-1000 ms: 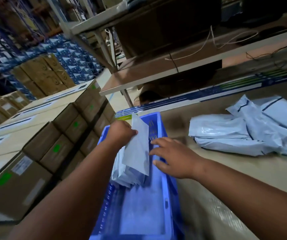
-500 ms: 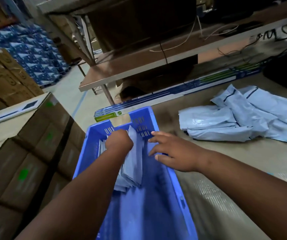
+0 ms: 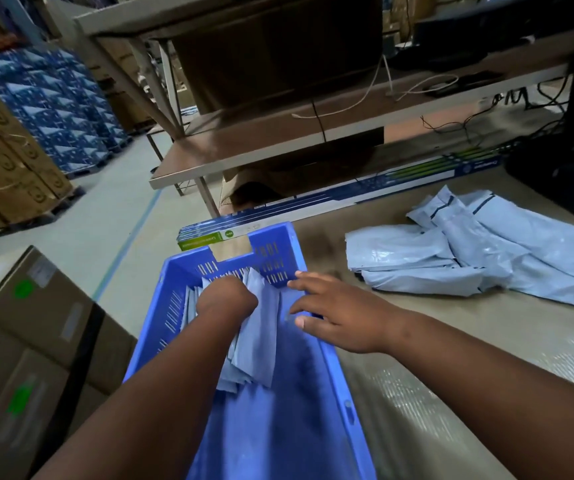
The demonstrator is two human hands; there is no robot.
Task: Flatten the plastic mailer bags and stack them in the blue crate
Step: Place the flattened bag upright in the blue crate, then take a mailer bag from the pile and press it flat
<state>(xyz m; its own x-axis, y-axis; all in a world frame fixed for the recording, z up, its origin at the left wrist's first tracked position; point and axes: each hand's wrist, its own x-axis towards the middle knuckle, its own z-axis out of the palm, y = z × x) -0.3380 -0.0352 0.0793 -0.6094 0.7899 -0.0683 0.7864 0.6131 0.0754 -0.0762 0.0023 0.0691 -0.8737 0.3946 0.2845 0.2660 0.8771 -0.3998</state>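
Bundle of mailer bags (image 3: 256,327) gripped upright by left hand (image 3: 226,299) inside blue crate (image 3: 337,393). Right hand (image 3: 341,315) spread, fingers relaxed, over crate's right rim. Loose mailers (image 3: 469,251) piled on table (image 3: 451,358), far right.

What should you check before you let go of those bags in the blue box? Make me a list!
1. Left hand grips the mailer bundle: ok.
2. Bundle is inside the blue crate: ok.
3. Bundle lies flat: not ok, it stands tilted.
4. Right hand is at the crate's right rim, fingers straight: ok.
5. Crate floor under the bundle is free: cannot tell.
6. More mailers wait on the table: ok.
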